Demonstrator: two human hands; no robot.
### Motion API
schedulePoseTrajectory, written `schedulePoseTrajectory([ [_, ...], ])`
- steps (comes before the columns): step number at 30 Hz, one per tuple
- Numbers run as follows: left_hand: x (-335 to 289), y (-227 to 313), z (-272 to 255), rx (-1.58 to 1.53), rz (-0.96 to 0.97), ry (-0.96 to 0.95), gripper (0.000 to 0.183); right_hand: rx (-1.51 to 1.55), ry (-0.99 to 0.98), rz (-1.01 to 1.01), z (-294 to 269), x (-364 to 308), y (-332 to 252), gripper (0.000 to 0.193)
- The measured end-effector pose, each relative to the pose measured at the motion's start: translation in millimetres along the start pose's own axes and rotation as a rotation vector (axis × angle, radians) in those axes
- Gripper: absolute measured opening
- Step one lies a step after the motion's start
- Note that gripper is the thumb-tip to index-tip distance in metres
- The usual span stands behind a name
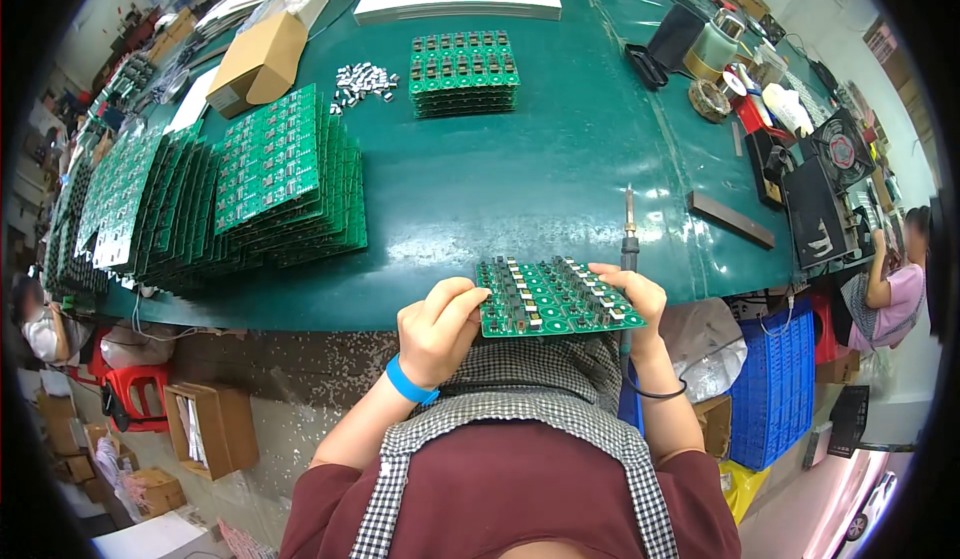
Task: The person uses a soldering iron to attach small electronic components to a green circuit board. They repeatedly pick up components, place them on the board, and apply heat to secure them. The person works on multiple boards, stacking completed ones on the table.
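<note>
A green circuit board panel [553, 297] with rows of small parts is held flat over the near edge of the green table [530, 169]. My left hand [437, 330], with a blue wristband, grips its left edge. My right hand [638, 297] grips its right edge and also holds a soldering iron [629, 244], tip pointing away from me over the table.
Fanned stacks of green boards [250, 184] lie at the left. A smaller board stack [463, 72] and loose small metal parts [362, 81] sit at the back, beside a cardboard box [258, 62]. A fan, tools and a dark bar [731, 218] are at the right. A blue crate [772, 384] stands below; another person sits at the far right.
</note>
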State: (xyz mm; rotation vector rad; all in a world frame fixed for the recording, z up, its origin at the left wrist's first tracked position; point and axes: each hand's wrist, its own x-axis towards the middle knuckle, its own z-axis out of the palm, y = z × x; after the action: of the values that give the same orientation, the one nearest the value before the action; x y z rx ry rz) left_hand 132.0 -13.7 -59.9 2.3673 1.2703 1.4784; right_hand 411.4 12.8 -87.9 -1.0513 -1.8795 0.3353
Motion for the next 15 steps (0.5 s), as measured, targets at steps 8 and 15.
schedulePoseTrajectory([
  [8, 3, -4, -6, -0.052, -0.055, -0.086, 0.032, -0.022, 0.003, -0.062, 0, 4, 1, 0.019],
  [15, 8, -13, -12, -0.161, -0.047, -0.184, 0.045, -0.118, -0.022, -0.103, -1, 0, -6, 0.022],
])
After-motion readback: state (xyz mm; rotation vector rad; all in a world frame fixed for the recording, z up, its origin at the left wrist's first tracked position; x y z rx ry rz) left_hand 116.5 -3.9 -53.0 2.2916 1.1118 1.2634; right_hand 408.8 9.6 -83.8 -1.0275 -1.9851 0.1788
